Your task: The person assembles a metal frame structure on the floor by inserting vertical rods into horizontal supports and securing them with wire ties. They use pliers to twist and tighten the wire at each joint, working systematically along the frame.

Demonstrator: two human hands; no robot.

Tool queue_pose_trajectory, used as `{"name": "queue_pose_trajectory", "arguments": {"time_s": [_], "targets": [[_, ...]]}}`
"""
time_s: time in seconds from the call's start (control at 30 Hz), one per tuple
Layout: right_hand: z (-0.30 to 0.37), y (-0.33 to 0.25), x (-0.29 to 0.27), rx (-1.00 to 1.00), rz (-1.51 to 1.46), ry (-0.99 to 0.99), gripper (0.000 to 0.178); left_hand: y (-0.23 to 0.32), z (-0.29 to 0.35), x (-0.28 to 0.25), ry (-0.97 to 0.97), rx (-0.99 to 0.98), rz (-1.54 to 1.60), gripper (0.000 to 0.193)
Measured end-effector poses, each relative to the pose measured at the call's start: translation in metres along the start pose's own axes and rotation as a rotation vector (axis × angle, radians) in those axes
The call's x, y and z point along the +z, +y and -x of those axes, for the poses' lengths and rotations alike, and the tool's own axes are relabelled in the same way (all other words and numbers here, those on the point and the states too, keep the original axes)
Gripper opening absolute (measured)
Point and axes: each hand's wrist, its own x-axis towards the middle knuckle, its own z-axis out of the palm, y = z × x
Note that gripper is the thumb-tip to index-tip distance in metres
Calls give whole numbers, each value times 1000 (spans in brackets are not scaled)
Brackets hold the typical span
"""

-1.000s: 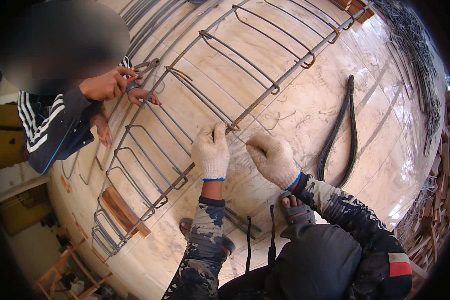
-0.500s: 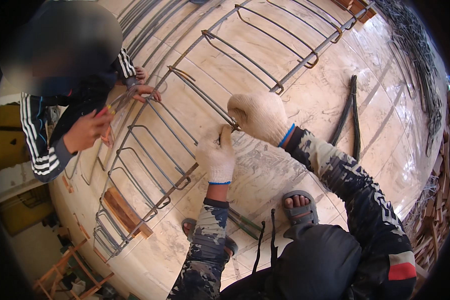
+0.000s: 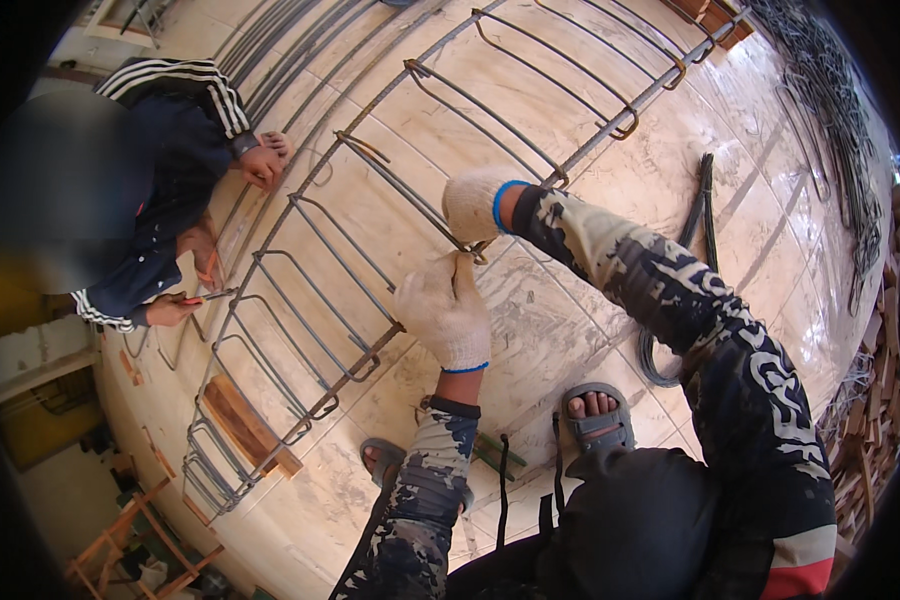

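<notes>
A rebar cage (image 3: 338, 400) of long bars and bent stirrups runs diagonally across the floor. Both my hands wear white knit gloves and meet at one corner of a stirrup (image 3: 400, 192) on its near bar. My left hand (image 3: 444, 310) is below this joint, thumb and fingers pinched together at the steel. Just above it, my right hand (image 3: 470, 205) curls over the stirrup end, its fingers closed and partly turned from view. Whatever thin piece either hand pinches is hidden by the gloves.
Opposite me a co-worker crouches, holding a red-handled tool (image 3: 205, 297) low by the cage. A wood block (image 3: 250, 425) lies under the cage's near left end. Dark wire (image 3: 698, 215) lies right of me, a green-handled tool (image 3: 498, 455) by my feet. Rods pile up far right (image 3: 820, 110).
My right hand has swung left and turned over the joint, bringing its forearm across. My left hand has shifted slightly right. The co-worker leaned back and lowered the red-handled tool.
</notes>
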Motion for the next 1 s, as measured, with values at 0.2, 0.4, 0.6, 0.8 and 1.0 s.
{"name": "queue_pose_trajectory", "arguments": {"time_s": [0.2,0.4,0.6,0.8,1.0], "targets": [[-24,-8,5,-166,97,-177,29,-9,7,4,38,-1,-85,7],[-45,-9,4,-277,222,-246,27,-3,14,15,133,2,-66,10],[-35,-10,-4,-209,230,-248,27,4,13,27,146,-25,-109,13],[41,-28,12,-287,-11,990,33,1,9,19,153,-1,-104,10],[129,-3,125,89,-745,1019,26,8,14,33,189,15,-82,16]]}}
